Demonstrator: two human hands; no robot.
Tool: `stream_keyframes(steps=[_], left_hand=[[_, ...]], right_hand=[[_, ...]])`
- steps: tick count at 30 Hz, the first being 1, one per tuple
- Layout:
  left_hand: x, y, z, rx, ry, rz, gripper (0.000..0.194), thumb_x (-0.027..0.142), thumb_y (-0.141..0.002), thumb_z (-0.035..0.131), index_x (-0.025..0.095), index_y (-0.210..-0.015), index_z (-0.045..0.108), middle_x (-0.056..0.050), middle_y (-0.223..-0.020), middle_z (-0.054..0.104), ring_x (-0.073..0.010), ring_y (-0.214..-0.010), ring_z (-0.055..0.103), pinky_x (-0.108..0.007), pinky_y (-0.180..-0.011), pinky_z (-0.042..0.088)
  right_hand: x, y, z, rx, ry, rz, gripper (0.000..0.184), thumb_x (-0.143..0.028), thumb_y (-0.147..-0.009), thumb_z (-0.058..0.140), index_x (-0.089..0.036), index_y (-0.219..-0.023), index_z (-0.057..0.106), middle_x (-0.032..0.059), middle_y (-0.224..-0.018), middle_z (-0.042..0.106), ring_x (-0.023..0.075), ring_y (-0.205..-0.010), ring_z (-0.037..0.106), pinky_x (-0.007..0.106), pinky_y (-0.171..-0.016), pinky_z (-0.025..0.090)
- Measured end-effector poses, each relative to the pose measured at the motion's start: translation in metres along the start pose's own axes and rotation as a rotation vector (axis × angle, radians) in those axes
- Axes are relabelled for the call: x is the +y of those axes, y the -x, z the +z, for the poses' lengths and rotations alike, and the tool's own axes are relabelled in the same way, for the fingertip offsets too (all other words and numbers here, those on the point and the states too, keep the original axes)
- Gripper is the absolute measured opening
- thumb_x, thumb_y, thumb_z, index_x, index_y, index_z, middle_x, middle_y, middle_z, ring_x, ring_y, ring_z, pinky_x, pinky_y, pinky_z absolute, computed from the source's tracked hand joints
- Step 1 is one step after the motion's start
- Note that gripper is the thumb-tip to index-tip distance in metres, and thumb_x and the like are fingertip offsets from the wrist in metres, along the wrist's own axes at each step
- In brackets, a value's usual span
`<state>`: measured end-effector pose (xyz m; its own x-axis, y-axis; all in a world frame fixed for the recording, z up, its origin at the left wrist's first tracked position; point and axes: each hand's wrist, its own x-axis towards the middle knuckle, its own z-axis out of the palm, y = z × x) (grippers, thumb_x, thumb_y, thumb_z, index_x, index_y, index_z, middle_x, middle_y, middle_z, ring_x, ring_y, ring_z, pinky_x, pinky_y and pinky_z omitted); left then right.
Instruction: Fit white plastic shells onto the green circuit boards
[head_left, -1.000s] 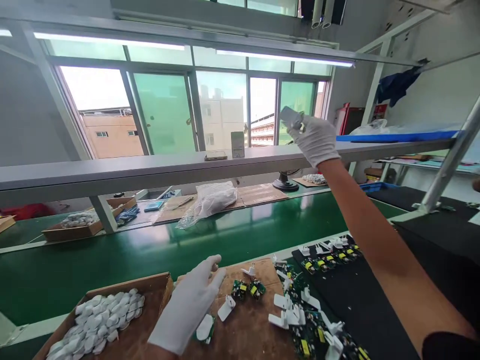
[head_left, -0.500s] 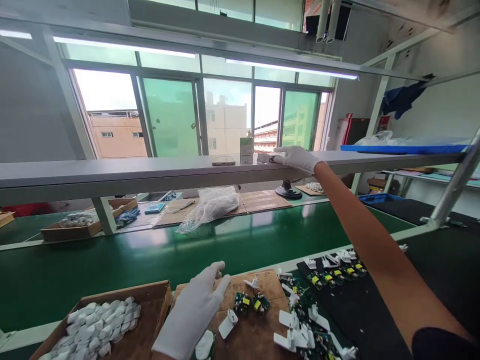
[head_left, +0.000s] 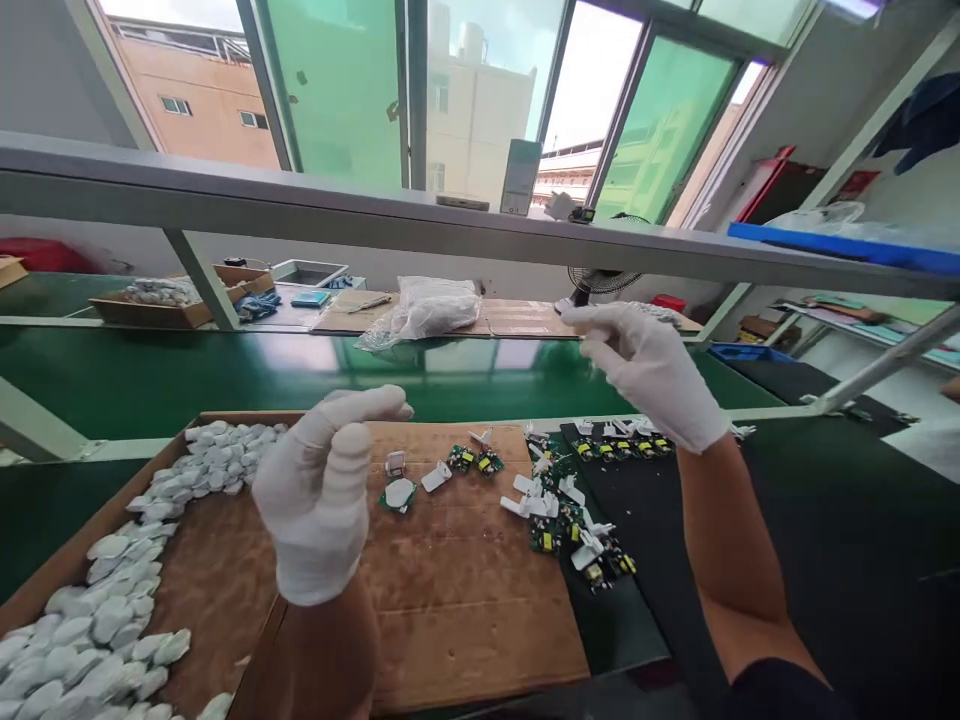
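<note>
Grip of the left hand (head_left: pixel 319 490) is being concealed by its curled fingers, so whether anything is held cannot be told; the right hand (head_left: pixel 649 370) is being held part-open, nothing being seen between its fingertips. Circuit boards (head_left: pixel 490 461) are being supported between the hands by a cardboard sheet (head_left: pixel 465 620). The box (head_left: pixel 217 550) of white pieces (head_left: pixel 112 615) is being cut off lower left and overlapped by the left hand, the fan (head_left: pixel 604 280) being crossed by the shelf (head_left: pixel 375 215).

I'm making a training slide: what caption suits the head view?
Gloved left hand and right hand near circuit boards lying on brown cardboard.
</note>
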<state>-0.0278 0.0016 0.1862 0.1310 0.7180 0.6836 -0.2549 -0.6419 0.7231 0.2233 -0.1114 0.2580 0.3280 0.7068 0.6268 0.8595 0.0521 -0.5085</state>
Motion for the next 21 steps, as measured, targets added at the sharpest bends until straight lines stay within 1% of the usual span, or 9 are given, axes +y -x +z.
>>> stream_keyframes(steps=[1, 3, 5, 8, 10, 12, 15, 18, 21], left_hand=[[0.000, -0.002, 0.001, 0.072, 0.047, 0.005, 0.024, 0.037, -0.084, 0.047, 0.022, -0.089, 0.065, 0.000, -0.081, 0.066, -0.0164, -0.074, 0.063, -0.032, -0.074, 0.050], [-0.011, -0.008, 0.006, 0.019, -0.024, -0.022, 0.028, 0.039, -0.085, 0.044, 0.021, -0.087, 0.065, -0.001, -0.077, 0.066, -0.0137, -0.069, 0.062, -0.028, -0.072, 0.050], [-0.033, -0.010, 0.010, -0.146, -0.164, -0.168, 0.032, 0.041, -0.085, 0.042, 0.018, -0.092, 0.064, -0.002, -0.076, 0.066, -0.0138, -0.073, 0.062, -0.026, -0.073, 0.049], [-0.074, 0.007, 0.004, -0.436, -0.589, -0.301, 0.037, 0.044, -0.084, 0.038, 0.019, -0.096, 0.063, -0.004, -0.086, 0.067, -0.0170, -0.084, 0.060, -0.028, -0.081, 0.045], [-0.101, 0.030, -0.007, -0.628, -0.881, -0.408, 0.040, 0.048, -0.082, 0.040, 0.020, -0.101, 0.060, -0.007, -0.099, 0.065, -0.0221, -0.094, 0.058, -0.034, -0.087, 0.041], [-0.126, 0.055, -0.018, -0.776, -1.099, -0.533, 0.049, 0.053, -0.076, 0.045, 0.018, -0.109, 0.056, -0.014, -0.113, 0.058, -0.0295, -0.102, 0.055, -0.040, -0.088, 0.040], [-0.157, 0.082, -0.024, -0.895, -1.199, -0.670, 0.071, 0.060, -0.067, 0.051, 0.015, -0.123, 0.044, -0.021, -0.122, 0.048, -0.0362, -0.107, 0.051, -0.045, -0.088, 0.039], [-0.176, 0.092, -0.011, -0.812, -1.179, -0.678, 0.078, 0.062, -0.064, 0.053, 0.012, -0.123, 0.042, -0.023, -0.122, 0.045, -0.0384, -0.109, 0.049, -0.048, -0.089, 0.038], [-0.185, 0.093, 0.007, -0.691, -1.122, -0.655, 0.066, 0.051, -0.066, 0.057, 0.008, -0.115, 0.046, -0.026, -0.119, 0.046, -0.0408, -0.112, 0.046, -0.051, -0.091, 0.036]], right_hand=[[-0.004, 0.023, 0.007, -0.090, 0.005, 0.031, 0.026, -0.028, -0.081, 0.054, -0.022, -0.105, 0.063, 0.0007, -0.074, 0.059, 0.0109, -0.063, 0.052, 0.023, -0.059, 0.043], [-0.004, 0.062, 0.023, -0.245, -0.020, 0.139, 0.024, -0.036, -0.082, 0.054, -0.020, -0.096, 0.066, -0.0001, -0.064, 0.057, 0.0101, -0.056, 0.049, 0.022, -0.052, 0.040], [0.006, 0.097, 0.044, -0.366, -0.147, 0.316, 0.030, -0.043, -0.082, 0.051, -0.017, -0.081, 0.065, -0.0009, -0.055, 0.052, 0.0089, -0.048, 0.045, 0.021, -0.045, 0.035], [0.027, 0.152, 0.086, -0.695, -0.430, 0.565, 0.035, -0.046, -0.083, 0.046, -0.017, -0.073, 0.062, -0.0010, -0.051, 0.052, 0.0086, -0.042, 0.044, 0.020, -0.039, 0.032], [0.041, 0.189, 0.114, -0.868, -0.477, 0.554, 0.024, -0.038, -0.079, 0.052, -0.017, -0.079, 0.064, -0.0003, -0.058, 0.057, 0.0091, -0.046, 0.047, 0.020, -0.042, 0.035], [0.059, 0.219, 0.136, -0.798, -0.415, 0.476, 0.017, -0.029, -0.074, 0.057, -0.018, -0.084, 0.066, -0.0006, -0.061, 0.058, 0.0089, -0.051, 0.047, 0.020, -0.047, 0.037], [0.092, 0.238, 0.153, -0.599, -0.477, 0.504, 0.027, -0.028, -0.076, 0.053, -0.016, -0.098, 0.062, -0.0010, -0.064, 0.055, 0.0098, -0.056, 0.048, 0.021, -0.051, 0.039], [0.119, 0.236, 0.161, -0.445, -0.510, 0.533, 0.032, -0.031, -0.078, 0.050, -0.013, -0.104, 0.059, -0.0009, -0.065, 0.052, 0.0104, -0.057, 0.047, 0.021, -0.050, 0.038], [0.131, 0.232, 0.165, -0.331, -0.411, 0.485, 0.031, -0.031, -0.077, 0.051, -0.013, -0.099, 0.062, -0.0015, -0.061, 0.049, 0.0098, -0.054, 0.042, 0.022, -0.050, 0.036]])
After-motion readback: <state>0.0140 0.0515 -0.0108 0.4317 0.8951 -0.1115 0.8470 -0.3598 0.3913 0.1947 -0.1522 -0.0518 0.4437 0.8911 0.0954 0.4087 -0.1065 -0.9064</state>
